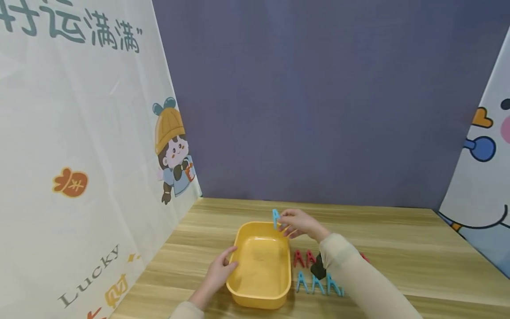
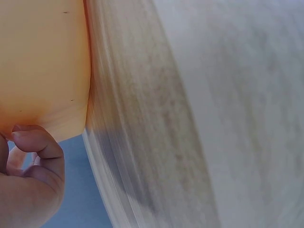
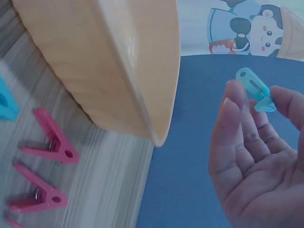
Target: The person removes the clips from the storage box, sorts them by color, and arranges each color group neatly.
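My right hand [image 1: 298,223] pinches a light-blue clothespin [image 1: 276,218] between thumb and fingertips, above the far right rim of a yellow plastic basin [image 1: 259,261]. In the right wrist view the same clothespin [image 3: 255,88] is held up at the fingertips, apart from the basin wall [image 3: 61,47]. My left hand [image 1: 218,270] grips the basin's left side, its thumb over the rim. The left wrist view has its curled fingers [image 2: 40,142] against the basin's outer wall [image 2: 42,71]. No clothespins lie on the visible basin floor.
Right of the basin, red clothespins [image 1: 299,258] lie in a row on the wooden table [image 1: 398,248], with several blue clothespins [image 1: 301,282] nearer me. My right sleeve [image 1: 358,270] hides part of the rows. A printed white sheet [image 1: 99,133] borders the left, a grey-blue backdrop [image 1: 311,102] the back.
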Demonstrator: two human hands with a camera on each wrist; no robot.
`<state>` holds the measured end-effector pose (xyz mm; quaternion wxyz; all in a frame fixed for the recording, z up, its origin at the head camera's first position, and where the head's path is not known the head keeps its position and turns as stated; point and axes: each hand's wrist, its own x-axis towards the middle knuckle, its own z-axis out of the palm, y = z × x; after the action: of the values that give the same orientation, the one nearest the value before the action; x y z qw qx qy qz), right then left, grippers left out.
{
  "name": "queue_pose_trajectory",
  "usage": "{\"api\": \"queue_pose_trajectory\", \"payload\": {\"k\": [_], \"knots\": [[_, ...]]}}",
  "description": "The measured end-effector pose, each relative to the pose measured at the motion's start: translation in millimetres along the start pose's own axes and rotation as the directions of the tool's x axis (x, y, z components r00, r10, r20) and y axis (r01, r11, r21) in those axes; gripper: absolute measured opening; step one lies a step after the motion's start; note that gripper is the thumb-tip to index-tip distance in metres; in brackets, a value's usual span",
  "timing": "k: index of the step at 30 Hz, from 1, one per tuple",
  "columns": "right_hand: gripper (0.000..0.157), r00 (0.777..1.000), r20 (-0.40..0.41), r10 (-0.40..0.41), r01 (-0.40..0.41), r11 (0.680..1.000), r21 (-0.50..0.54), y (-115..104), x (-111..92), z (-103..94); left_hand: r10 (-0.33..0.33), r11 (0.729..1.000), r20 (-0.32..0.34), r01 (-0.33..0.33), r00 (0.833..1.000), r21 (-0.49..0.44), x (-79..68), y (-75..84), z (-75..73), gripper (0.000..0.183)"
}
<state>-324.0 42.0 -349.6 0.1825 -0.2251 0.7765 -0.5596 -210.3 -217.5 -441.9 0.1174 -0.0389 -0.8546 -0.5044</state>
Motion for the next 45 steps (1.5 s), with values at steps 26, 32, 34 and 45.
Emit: {"api": "queue_pose_trajectory", "payload": {"k": [26, 32, 34, 45], "knots": [[0.035, 0.993, -0.114, -0.016, 0.021, 0.999, 0.048, 3.1, -29.3, -30.7, 0.007, 1.000, -0.002, -0.008, 1.000, -0.025, -0.6, 0.6, -2.1, 0.042], [0.034, 0.990, -0.143, -0.001, 0.008, 0.999, 0.047, 3.6, -36.8, -35.2, 0.116, 0.992, -0.004, -0.116, 0.993, -0.055, -2.2, -5.7, -3.7, 0.040], [0.034, 0.988, -0.157, 0.010, -0.004, 0.999, 0.043, 5.5, -38.2, -36.9, 0.119, 0.991, 0.002, -0.118, 0.993, -0.057, -2.3, -5.9, -4.1, 0.040], [0.052, 0.981, -0.192, -0.002, 0.005, 1.000, 0.019, 14.6, -56.7, -61.3, -0.021, 0.999, 0.028, 0.022, 0.999, -0.032, -0.1, 3.0, -3.0, 0.043]]}}
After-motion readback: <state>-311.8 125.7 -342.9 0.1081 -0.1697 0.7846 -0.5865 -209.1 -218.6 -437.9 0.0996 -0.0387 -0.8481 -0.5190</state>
